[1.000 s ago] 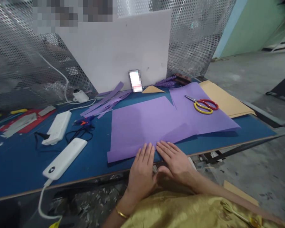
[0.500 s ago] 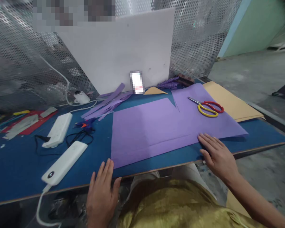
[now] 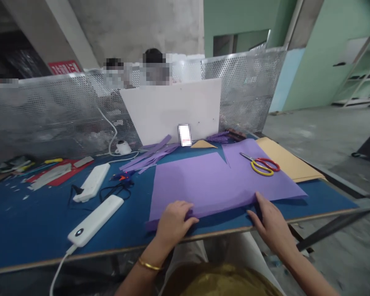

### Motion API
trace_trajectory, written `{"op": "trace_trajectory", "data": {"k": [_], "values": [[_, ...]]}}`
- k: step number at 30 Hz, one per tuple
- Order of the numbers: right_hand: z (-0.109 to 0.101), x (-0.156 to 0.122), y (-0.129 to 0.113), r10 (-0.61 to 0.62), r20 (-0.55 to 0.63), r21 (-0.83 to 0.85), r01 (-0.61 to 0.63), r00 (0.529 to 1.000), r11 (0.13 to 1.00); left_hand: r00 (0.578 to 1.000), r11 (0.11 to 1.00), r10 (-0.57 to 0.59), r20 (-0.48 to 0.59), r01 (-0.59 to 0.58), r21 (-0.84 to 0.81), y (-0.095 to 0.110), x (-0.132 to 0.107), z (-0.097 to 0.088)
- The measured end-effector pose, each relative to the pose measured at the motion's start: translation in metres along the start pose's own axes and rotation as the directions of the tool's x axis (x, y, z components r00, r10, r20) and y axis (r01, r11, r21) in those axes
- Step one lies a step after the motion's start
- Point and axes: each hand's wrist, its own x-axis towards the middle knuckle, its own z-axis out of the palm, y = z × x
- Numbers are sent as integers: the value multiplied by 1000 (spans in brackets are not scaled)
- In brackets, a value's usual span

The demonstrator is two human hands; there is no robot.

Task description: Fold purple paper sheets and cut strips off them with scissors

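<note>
A large purple paper sheet (image 3: 212,181) lies folded on the blue table (image 3: 33,222), its near edge doubled over. My left hand (image 3: 172,222) grips the sheet's near left corner, fingers curled round the edge. My right hand (image 3: 269,224) holds the near right part of the fold, thumb under and fingers on the paper. Both hands sit close to the table's front edge.
Red and yellow scissors (image 3: 262,165) rest on the sheet's far right, beside tan card (image 3: 286,162). A white power bank (image 3: 95,220), a white power strip (image 3: 92,187), cables and purple strips (image 3: 151,154) lie left. A white board (image 3: 172,109) leans on a perforated screen; people sit behind it.
Both hands have moved inward from the sheet's ends and closed on its near folded edge. The camera has tilted up, so the room behind the screen now shows.
</note>
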Motion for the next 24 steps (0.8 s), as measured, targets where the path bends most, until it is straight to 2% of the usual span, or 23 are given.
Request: {"op": "trace_trajectory", "data": {"k": [3, 6, 8, 10, 11, 12, 14, 16, 17, 18, 20, 22, 24], "values": [[-2, -5, 4, 45, 4, 53, -45, 999, 998, 979, 996, 91, 180, -88, -25, 17, 18, -7], [-13, 7, 16, 95, 4, 118, -95, 995, 988, 966, 992, 117, 231, -123, 12, 23, 32, -15], [-23, 32, 29, 143, 6, 105, -143, 990, 984, 968, 993, 113, 226, -105, -48, 21, 43, -26], [-30, 67, 46, 201, 30, -51, -199, 979, 979, 972, 980, 114, 206, -75, -185, 17, 58, -43], [-30, 87, 55, 222, 96, -171, -203, 970, 964, 975, 960, 113, 193, -57, -272, 15, 67, -52], [-29, 106, 64, 243, 115, -216, -215, 963, 953, 981, 933, 100, 165, -34, -359, 13, 76, -62], [-20, 137, 81, 285, 146, -271, -239, 947, 933, 995, 835, -20, 101, 72, -545, 10, 95, -82], [-7, 154, 93, 337, 175, -325, -269, 925, 907, 971, 644, -237, 29, 179, -744, 9, 110, -100], [0, 158, 98, 360, 190, -347, -281, 913, 895, 938, 517, -346, -10, 181, -837, 8, 116, -108], [6, 158, 101, 378, 205, -364, -289, 903, 886, 896, 386, -441, -56, 134, -913, 7, 121, -115], [15, 155, 107, 402, 234, -385, -295, 885, 875, 788, 157, -597, -154, -74, -985, 2, 127, -124], [20, 151, 111, 414, 258, -393, -296, 873, 870, 654, 5, -728, -204, -292, -956, -6, 128, -126], [21, 150, 115, 420, 274, -392, -298, 865, 870, 538, -100, -830, -150, -407, -908, -15, 125, -118]]}}
